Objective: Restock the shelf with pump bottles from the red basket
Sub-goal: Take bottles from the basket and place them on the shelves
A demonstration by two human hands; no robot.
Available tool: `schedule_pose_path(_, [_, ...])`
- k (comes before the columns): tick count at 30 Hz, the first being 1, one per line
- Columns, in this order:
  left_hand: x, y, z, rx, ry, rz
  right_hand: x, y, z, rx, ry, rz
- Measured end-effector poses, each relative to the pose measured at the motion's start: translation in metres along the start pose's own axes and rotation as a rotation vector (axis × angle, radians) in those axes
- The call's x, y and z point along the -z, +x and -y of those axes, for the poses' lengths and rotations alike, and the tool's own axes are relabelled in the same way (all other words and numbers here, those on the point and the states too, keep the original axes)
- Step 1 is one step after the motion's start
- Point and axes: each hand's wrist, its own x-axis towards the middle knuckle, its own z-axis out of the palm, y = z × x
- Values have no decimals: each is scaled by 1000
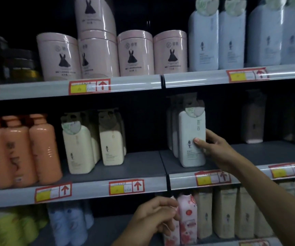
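Observation:
My right hand grips a white pump bottle by its right side, thumb on the front label. The bottle stands upright near the front edge of the middle shelf, with two similar bottles lined up behind it. My left hand is lower down, its fingers curled round the top of a pink flowered bottle on the bottom shelf. A second pink flowered bottle stands just to its right. The red basket is not in view.
Cream bottles and orange bottles fill the left of the middle shelf. Pink tubs and pale blue bottles stand on the top shelf. Beige bottles line the bottom right. Bare shelf lies between the cream and white bottles.

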Motion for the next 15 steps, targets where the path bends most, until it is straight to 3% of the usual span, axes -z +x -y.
schedule_pose_path(9, [-23, 11, 3, 19, -182, -234, -8, -11, 3, 42, -111, -95])
schedule_pose_path(15, [-39, 14, -19, -33, -208, -283, -10, -19, 2, 30, -160, -102])
